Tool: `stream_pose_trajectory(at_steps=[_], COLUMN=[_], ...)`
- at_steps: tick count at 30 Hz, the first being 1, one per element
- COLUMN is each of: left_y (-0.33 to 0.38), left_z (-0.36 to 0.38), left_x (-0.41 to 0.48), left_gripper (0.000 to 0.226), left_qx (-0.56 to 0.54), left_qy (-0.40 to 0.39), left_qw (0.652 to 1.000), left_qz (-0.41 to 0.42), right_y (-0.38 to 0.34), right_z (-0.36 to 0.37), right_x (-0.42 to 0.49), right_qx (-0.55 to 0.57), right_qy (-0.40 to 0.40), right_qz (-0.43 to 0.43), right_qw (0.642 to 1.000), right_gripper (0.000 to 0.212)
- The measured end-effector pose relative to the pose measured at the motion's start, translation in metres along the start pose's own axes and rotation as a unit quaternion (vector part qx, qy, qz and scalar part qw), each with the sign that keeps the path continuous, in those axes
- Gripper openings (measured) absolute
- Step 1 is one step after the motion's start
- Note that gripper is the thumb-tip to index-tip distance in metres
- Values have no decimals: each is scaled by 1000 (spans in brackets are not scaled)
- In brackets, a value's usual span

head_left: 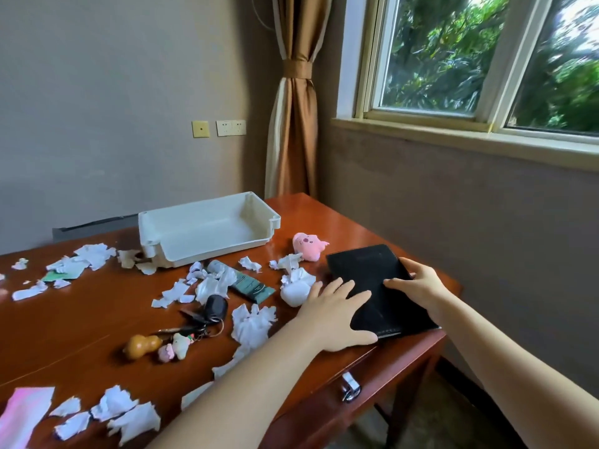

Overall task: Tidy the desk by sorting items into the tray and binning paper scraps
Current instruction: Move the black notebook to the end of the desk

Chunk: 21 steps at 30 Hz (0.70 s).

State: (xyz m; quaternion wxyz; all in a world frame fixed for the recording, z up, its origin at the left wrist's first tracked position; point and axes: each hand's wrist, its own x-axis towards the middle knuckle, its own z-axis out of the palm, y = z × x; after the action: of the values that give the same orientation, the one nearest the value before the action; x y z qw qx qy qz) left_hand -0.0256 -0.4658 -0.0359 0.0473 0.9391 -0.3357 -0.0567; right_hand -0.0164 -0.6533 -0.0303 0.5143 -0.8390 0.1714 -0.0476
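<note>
A black notebook (369,270) lies flat at the right corner of the wooden desk (84,315). My left hand (334,315) rests spread on its near left part, thumb along the near edge. My right hand (418,285) grips its right edge, fingers on the cover. An empty white tray (207,228) stands at the back of the desk. Torn white paper scraps (252,325) are scattered over the desk. A pink plush toy (308,246), a dark green tube (252,286), a key bunch with a black fob (210,314) and a small gourd (141,345) lie between tray and front edge.
A pink sheet (22,416) lies at the near left corner, a green card (61,274) at the left. The desk's right edge drops off by the wall under the window; a metal drawer handle (350,388) shows below. A tied curtain (295,124) hangs behind.
</note>
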Motion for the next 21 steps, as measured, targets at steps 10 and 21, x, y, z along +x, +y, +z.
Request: stream_pose_trajectory(at_steps=[10,21], left_y=[-3,-23], left_z=[8,4], left_x=[56,119], left_gripper=[79,82], left_qx=[7,53], left_qy=[22,69], left_qw=[999,994], left_qz=[-34,-71], right_y=[8,0], right_z=[-4,22], right_x=[42,90], right_qx=[-334,-323], right_qy=[39,17], right_qz=[-72,-125], right_qw=[939,938], right_gripper=[46,31])
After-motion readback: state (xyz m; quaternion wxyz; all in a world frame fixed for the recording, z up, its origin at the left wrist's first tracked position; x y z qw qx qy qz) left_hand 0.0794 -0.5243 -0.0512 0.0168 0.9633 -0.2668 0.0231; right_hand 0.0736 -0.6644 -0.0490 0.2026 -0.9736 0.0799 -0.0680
